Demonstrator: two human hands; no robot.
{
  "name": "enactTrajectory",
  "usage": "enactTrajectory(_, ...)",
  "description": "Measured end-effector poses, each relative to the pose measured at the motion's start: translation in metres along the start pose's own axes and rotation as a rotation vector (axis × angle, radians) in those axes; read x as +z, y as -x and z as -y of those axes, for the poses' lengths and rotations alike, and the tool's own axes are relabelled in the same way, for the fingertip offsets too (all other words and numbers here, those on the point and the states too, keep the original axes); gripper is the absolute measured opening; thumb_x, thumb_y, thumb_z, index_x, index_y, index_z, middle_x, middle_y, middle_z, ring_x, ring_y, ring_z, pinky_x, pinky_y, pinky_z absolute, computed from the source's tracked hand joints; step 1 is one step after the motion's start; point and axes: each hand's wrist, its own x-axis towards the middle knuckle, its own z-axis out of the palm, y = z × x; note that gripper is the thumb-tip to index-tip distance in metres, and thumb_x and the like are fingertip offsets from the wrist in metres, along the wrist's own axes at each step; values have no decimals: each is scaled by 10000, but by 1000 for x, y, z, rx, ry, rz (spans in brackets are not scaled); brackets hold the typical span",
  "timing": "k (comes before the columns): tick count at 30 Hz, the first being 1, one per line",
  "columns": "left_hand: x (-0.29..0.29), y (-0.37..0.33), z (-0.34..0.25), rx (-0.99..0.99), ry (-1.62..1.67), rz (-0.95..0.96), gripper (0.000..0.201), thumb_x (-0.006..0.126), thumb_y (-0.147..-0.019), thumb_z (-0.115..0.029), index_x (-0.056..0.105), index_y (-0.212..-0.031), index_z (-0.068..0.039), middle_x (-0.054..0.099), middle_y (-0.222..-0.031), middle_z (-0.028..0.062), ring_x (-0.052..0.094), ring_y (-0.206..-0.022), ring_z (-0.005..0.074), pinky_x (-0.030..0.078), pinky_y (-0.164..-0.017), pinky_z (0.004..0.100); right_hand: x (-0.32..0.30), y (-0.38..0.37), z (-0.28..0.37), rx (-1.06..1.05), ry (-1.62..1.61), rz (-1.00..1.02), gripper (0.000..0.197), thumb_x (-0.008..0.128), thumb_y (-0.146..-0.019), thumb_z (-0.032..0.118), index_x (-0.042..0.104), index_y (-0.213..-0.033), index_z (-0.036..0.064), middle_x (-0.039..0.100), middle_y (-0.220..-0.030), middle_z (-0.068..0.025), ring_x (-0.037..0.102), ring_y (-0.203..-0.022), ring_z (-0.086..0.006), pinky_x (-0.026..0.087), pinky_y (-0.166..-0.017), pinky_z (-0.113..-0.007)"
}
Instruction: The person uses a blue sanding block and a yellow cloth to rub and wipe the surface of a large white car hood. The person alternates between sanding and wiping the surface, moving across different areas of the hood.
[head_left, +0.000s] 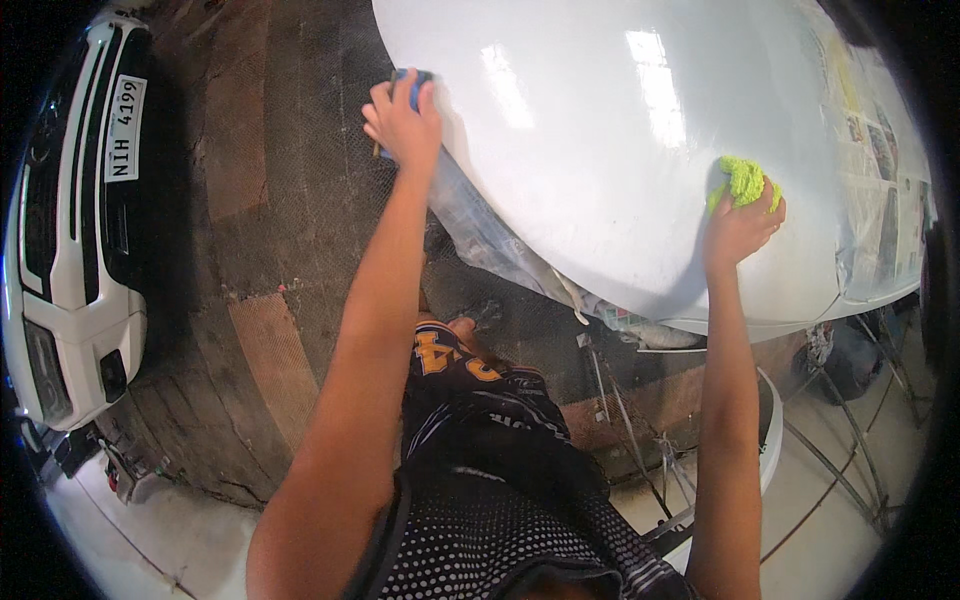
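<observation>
My left hand [403,122] is closed around a small blue block [416,88] with a dark brown edge, which looks like a sanding block. It is at the left edge of a glossy white car panel [600,170]; whether the block touches the panel I cannot tell. Farther right, my right hand [743,228] grips a bunched yellow-green cloth [742,183] against the panel's surface. My fingers partly cover the cloth. Two bright light reflections lie on the panel between my hands.
Clear plastic sheeting [490,240] hangs along the panel's lower left edge. Newspaper and film [880,200] cover the section at right. A white vehicle [90,230] stands at far left, across a dark, patched floor [270,220]. Thin metal stand legs [840,400] stand lower right.
</observation>
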Motion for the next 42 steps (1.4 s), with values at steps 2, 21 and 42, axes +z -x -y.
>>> enactTrajectory(2,1,32,-5,23,-123,58,446,673,-947,-369,640,-1356,-195,557,-1312,139,456,-1247,433,304,-1112,638,-2,1,0,17,18,24,735,804,-841,247,438,-1467,121,387,-1443,-261,467,-1293,-473,417,-1058,-571)
enactTrajectory(21,-22,155,-7,645,119,232,352,696,-943,-336,718,-1280,-237,598,-1188,125,548,-1091,342,374,-995,484,-7,1,-14,55,48,29,721,801,-862,265,436,-1469,130,378,-1464,-269,471,-1314,-464,432,-1059,-564)
enactTrajectory(42,47,-135,12,111,-174,51,305,668,-957,-332,731,-1204,-164,623,-1228,85,514,-1135,359,362,-1041,539,-9,2,3,115,-71,56,647,763,-888,209,478,-1451,66,401,-1462,-236,407,-1387,-453,392,-1129,-547)
